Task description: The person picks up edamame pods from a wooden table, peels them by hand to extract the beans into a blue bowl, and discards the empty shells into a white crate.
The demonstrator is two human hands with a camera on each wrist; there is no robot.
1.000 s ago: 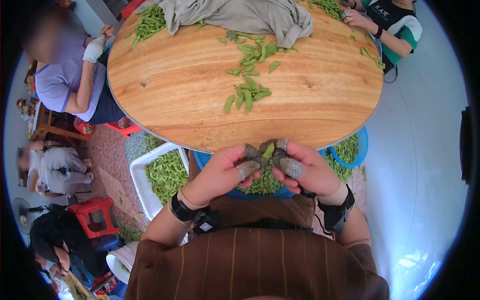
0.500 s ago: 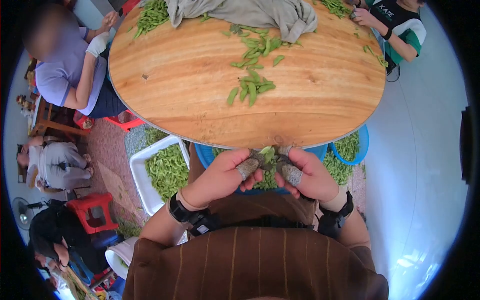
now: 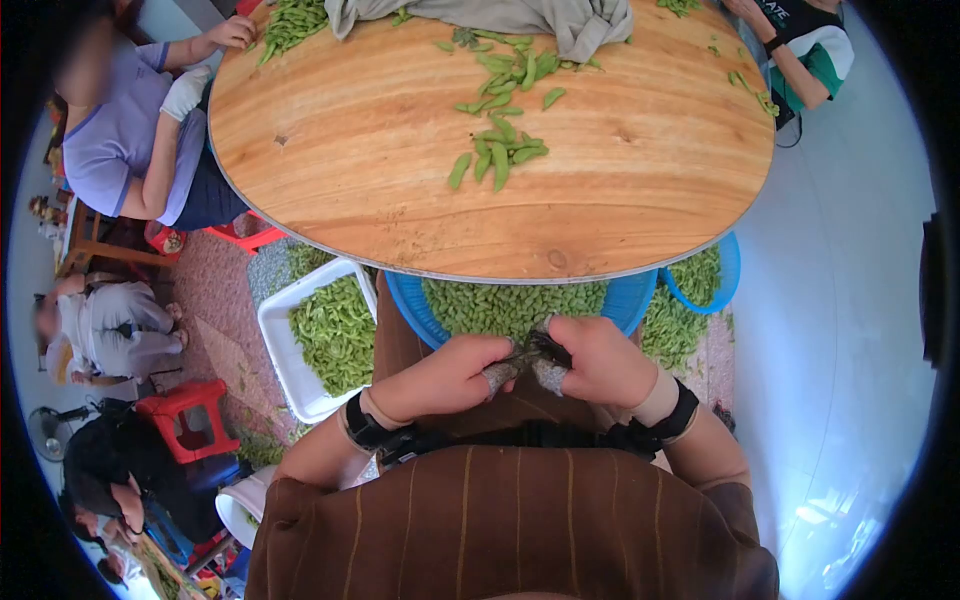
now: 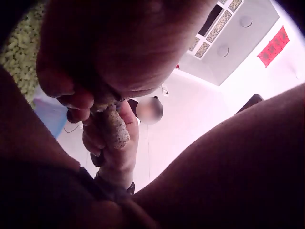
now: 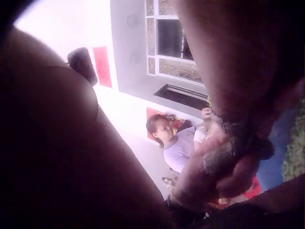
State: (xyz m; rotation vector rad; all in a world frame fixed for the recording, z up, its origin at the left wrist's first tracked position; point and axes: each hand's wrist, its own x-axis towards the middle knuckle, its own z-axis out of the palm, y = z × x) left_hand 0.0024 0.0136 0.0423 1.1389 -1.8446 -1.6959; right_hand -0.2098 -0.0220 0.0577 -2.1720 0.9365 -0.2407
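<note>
Both hands meet over the near edge of a blue basin (image 3: pixel 634 305) of shelled green beans (image 3: pixel 510 308). My left hand (image 3: pixel 455 372) has its thumb and fingers curled in, some tips in worn grey covers. Against it my right hand (image 3: pixel 600 365) pinches with similarly covered tips. The fingers hide whatever lies between them; no pod shows there clearly. In the left wrist view the right hand's covered finger (image 4: pixel 116 126) points toward the left hand (image 4: pixel 128 47). The right wrist view is dark, with the left hand (image 5: pixel 214 164) beside the right hand's fingers.
The round wooden table (image 3: pixel 350 180) carries green pods (image 3: pixel 500 155) and a grey cloth (image 3: pixel 590 30). A white tray of pods (image 3: pixel 335 335) stands left, a blue basket (image 3: pixel 738 275) right. One person sits at the table's left, another at its right.
Both hands have come down toward the body, away from the table edge, uncovering the basin of beans. The green pod seen between the fingertips before is hidden now. The left person's bare hand reached the table.
</note>
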